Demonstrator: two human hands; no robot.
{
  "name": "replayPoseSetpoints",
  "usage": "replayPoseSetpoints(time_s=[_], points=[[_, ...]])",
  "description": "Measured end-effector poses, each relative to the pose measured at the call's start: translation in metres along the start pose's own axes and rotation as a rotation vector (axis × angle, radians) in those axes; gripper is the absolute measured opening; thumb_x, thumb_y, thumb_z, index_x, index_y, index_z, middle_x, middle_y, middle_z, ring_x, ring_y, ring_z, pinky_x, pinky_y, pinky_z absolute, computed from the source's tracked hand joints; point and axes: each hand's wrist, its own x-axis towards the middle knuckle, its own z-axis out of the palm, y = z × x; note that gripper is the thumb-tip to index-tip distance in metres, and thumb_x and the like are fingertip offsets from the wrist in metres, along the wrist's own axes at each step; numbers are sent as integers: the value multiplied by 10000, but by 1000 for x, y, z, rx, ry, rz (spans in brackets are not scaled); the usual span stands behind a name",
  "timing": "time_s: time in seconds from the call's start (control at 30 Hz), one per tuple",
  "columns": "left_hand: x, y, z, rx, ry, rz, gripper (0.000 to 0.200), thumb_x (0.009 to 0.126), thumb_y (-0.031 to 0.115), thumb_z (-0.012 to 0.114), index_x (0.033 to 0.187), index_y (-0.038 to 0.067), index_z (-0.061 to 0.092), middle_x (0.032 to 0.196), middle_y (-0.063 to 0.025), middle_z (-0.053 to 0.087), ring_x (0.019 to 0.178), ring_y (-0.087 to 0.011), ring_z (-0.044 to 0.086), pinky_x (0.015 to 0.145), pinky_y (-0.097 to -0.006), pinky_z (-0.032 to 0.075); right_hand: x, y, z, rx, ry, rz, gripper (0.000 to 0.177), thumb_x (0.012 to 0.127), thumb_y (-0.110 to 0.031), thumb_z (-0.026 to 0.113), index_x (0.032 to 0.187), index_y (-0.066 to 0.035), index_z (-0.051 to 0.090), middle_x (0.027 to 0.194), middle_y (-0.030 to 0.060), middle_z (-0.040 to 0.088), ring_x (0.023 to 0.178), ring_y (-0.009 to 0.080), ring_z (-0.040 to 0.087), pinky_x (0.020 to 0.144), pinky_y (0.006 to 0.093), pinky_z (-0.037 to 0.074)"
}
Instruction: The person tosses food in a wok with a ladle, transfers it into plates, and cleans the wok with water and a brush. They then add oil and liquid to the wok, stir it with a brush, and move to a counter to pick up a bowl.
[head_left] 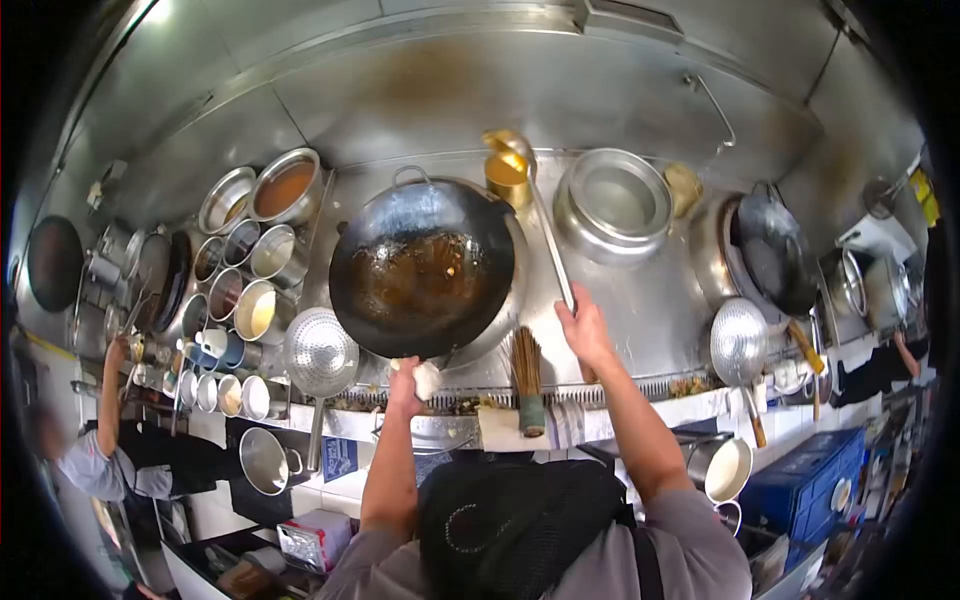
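Observation:
My left hand (405, 385) is closed round a white cloth (427, 380) at the near rim of a large black wok (425, 265). Brown, glossy liquid with small bits lies in the wok, which tilts toward me. My right hand (583, 325) grips the handle end of a long metal ladle (545, 215). The ladle's bowl, with yellow liquid on it, is above a round container of yellow liquid (508, 178) behind the wok. Between my hands a bamboo brush (528, 380) rests at the counter's front edge.
Pots and containers of sauces (262, 310) stand at the left, beside a perforated strainer (321, 352). A large metal pot (613, 205) is behind my right hand. Farther right are another wok (770, 250) and a strainer (739, 342). Other people work at far left and far right.

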Motion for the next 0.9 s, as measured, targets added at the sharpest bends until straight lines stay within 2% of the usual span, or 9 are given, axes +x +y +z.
replayPoseSetpoints(time_s=[0.13,0.2,0.3,0.37,0.4,0.53,0.63,0.7,0.9], points=[[-10,10,-17,165,87,134,453,906,298,655,1229,24,497,1083,-77,602,930,-182,607,804,-351,525,94,-5,27,-191,79,-50,425,910,-178,539,1266,50,493,967,347,636,954,510,610,836,541,484],[8,-3,-73,208,212,196,576,916,315,679,1318,24,388,1161,-92,554,965,-181,570,809,-345,508,142,5,51,-266,90,-51,410,900,-154,529,1239,76,499,973,345,640,950,507,617,833,543,484],[-49,32,-96,69,187,222,602,894,244,709,1339,53,353,1176,-91,533,994,-198,572,814,-374,531,214,18,70,-513,-67,-93,389,876,-143,542,1176,103,515,872,288,683,744,434,678,692,552,515],[-68,42,-132,91,214,257,518,891,147,697,1292,65,381,1137,-87,538,1006,-201,561,812,-372,526,240,-10,63,130,-453,432,334,848,-137,567,1094,87,556,722,195,672,523,310,622,512,508,491],[-81,49,-145,98,177,264,514,880,117,692,1285,62,381,1125,-91,537,1004,-202,561,833,-351,499,235,-19,57,353,-395,431,353,822,-122,579,1101,93,578,630,117,609,435,215,536,417,411,443],[-82,54,-204,334,159,154,493,843,83,682,1246,41,402,1131,-102,545,1005,-212,559,876,-346,466,170,-18,36,216,-59,210,487,850,-131,613,1281,74,513,627,103,591,439,184,542,391,339,424],[-65,44,-226,600,-17,72,522,812,95,705,1258,21,445,1140,-113,554,1003,-226,562,901,-363,458,114,-6,9,259,59,223,518,884,-190,627,1339,9,480,649,123,597,487,197,567,458,363,463],[-54,40,-231,816,-42,137,538,790,106,720,1273,12,502,1122,-121,571,1004,-249,566,920,-376,449,84,17,-10,-147,239,157,510,911,-226,611,1364,-48,458,723,188,640,614,314,651,582,428,503],[-52,54,-211,1222,-8,214,649,753,122,765,1337,7,504,1132,-183,552,1013,-319,560,901,-415,451,36,47,-71,-448,320,280,439,925,-234,593,1322,-89,472,923,289,656,904,489,619,750,530,483]])
